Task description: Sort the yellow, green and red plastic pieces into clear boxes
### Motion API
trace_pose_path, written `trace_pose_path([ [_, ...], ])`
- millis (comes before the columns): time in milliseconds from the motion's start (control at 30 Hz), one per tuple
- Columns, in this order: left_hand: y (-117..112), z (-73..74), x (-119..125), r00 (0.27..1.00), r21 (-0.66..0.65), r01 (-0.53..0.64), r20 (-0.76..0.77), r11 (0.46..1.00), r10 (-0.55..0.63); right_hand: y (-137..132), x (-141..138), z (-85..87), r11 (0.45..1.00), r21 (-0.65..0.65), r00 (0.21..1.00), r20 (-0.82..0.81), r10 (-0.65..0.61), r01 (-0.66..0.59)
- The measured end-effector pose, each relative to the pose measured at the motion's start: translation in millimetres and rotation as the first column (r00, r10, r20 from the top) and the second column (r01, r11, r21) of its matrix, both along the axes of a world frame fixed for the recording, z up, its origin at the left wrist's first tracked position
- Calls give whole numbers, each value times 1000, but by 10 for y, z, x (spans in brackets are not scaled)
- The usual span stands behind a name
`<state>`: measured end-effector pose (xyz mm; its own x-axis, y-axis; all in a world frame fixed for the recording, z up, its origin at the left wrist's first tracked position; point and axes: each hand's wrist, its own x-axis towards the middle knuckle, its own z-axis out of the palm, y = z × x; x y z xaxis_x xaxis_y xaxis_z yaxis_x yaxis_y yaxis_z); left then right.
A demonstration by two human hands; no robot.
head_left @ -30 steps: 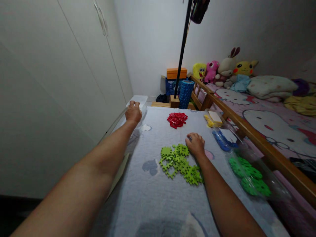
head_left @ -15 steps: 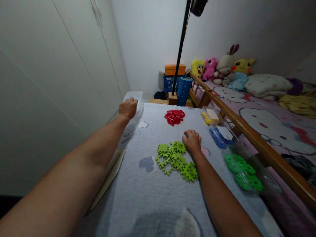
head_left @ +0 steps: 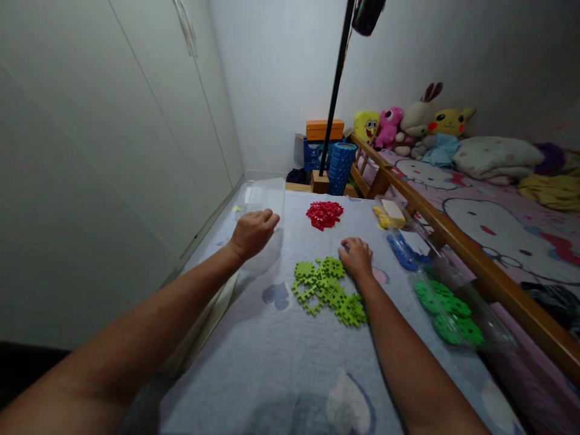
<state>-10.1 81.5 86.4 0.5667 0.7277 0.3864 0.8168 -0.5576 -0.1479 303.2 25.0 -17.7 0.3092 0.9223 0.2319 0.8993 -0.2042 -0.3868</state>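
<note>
My left hand [head_left: 252,232] grips the near edge of a clear plastic container [head_left: 263,196] and holds it lifted and tilted over the left side of the grey cloth [head_left: 281,362]. My right hand [head_left: 357,258] rests knuckles up on the cloth, fingers curled at the far right end of a pile of light green puzzle pieces [head_left: 327,289]. What lies under its fingers is hidden. A smaller heap of red pieces [head_left: 324,214] lies farther back in the middle.
Clear bags with yellow pieces [head_left: 388,216], blue pieces [head_left: 408,249] and dark green pieces [head_left: 448,314] line the right edge beside a wooden bed rail [head_left: 475,257]. White wardrobe doors [head_left: 113,139] stand close on the left. A black pole [head_left: 335,90], boxes and plush toys are at the back.
My left hand has drawn the clear container from the far left corner toward me and to the right, lifting it over the cloth. My right hand has stayed by the green pile.
</note>
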Motion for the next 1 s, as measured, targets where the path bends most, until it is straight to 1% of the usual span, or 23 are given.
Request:
trace_pose_path([
  [67,-243,-94,29,999,-38,50,-7,998,-50,-7,-3,8,1000,-3,1000,-1,0,0],
  [233,-770,-322,22,988,-161,147,78,976,-136,-20,-7,20,1000,-1,1000,6,-2,2],
  [333,-998,-382,-5,990,-178,136,55,975,-128,-17,2,5,1000,5,1000,3,-1,1],
  [433,-1156,-390,-27,991,-194,132,53,972,-124,-13,13,-11,1000,14,1000,-5,3,-3],
  [533,-1267,-370,-44,990,-245,126,86,961,-108,-19,25,-8,1000,18,1000,-28,7,-7],
  [600,-1324,-358,-49,987,-261,113,141,959,-78,-25,33,5,1000,17,998,-58,26,-25],
  [667,-1368,-361,-34,972,-221,66,233,973,-14,-28,41,21,997,19,991,-104,82,-80],
  [733,-1394,-389,11,937,-154,-31,339,988,82,-31,42,35,987,23,971,-176,159,-158],
  [800,-1401,-442,83,889,-126,-135,422,983,176,-44,24,51,969,29,931,-269,246,-247],
  [867,-1391,-513,164,861,-146,-182,454,972,229,-79,-21,71,940,24,882,-336,329,-341],
  [933,-1373,-590,232,841,-180,-223,461,958,283,-139,-87,92,903,4,854,-326,407,-429],
  [1000,-1355,-660,271,826,-197,-245,470,949,310,-216,-156,107,869,-34,842,-267,468,-494],
])
